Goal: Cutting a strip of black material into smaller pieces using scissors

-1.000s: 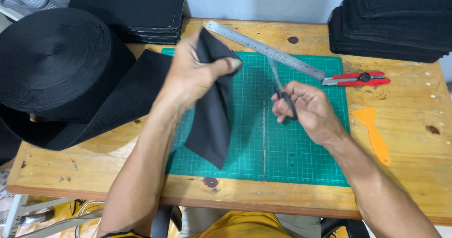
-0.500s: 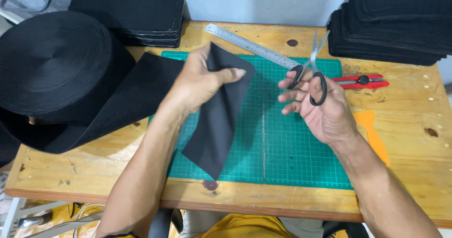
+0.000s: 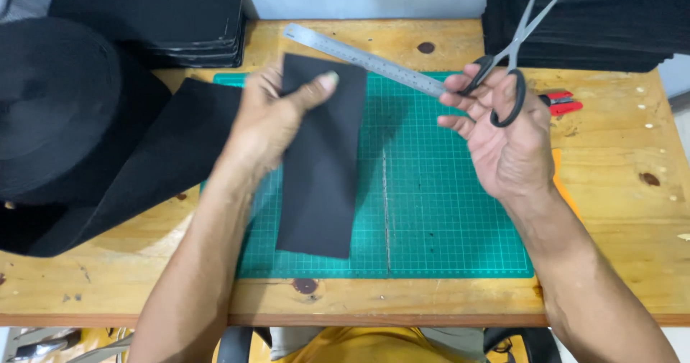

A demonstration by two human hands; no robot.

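A cut rectangle of black fabric [image 3: 320, 158] hangs above the left half of the green cutting mat [image 3: 445, 212], held near its upper edge by the left hand [image 3: 269, 118], whose fingers are closed on it with the thumb pressed across the front. The right hand [image 3: 507, 144] is raised over the mat's right side, its fingers curled through the black handles of a pair of scissors [image 3: 507, 61]; the blades point up and away, slightly parted. A steel ruler [image 3: 363, 59] lies slanted across the mat's top edge, passing behind both hands. The mat rests on a wooden bench [image 3: 625, 212]. A large roll of black webbing [image 3: 61, 111] sits at the left, its loose end reaching the mat. Stacks of black pieces [image 3: 154, 18] occupy the far corners, and a red-handled cutter [image 3: 560, 104] lies just beyond the right hand.
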